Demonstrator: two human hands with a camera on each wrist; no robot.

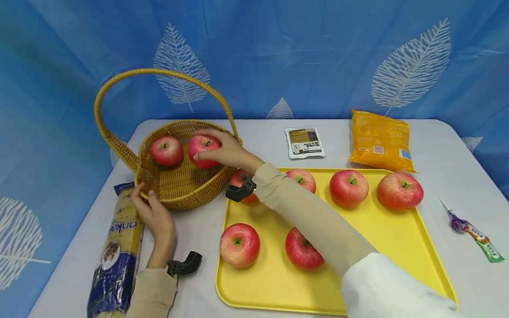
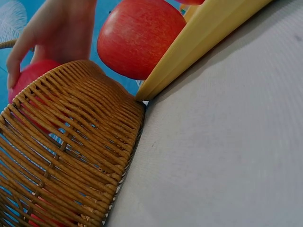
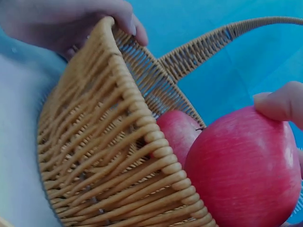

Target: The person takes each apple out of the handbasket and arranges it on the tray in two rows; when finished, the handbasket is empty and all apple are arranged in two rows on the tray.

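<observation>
A wicker basket (image 1: 188, 200) with a tall arched handle stands at the left of the table. My left hand (image 1: 156, 218) grips its near left rim; the right wrist view shows fingers (image 3: 140, 32) hooked over the edge. Inside the basket, one red apple (image 1: 167, 151) lies on the left. My right hand (image 1: 226, 148) holds a second apple (image 1: 202, 149) over the basket's right side, thumb and fingers spread round it. From the right wrist, this apple (image 3: 244, 170) appears close above the rim.
A yellow tray (image 1: 277, 291) with several apples lies right of the basket, under my right forearm. Left is a long blue-and-yellow packet (image 1: 115, 255). Behind the tray are a white sachet (image 1: 305, 142) and an orange bag (image 1: 381, 141); a wrapped lollipop (image 1: 458, 223) lies far right.
</observation>
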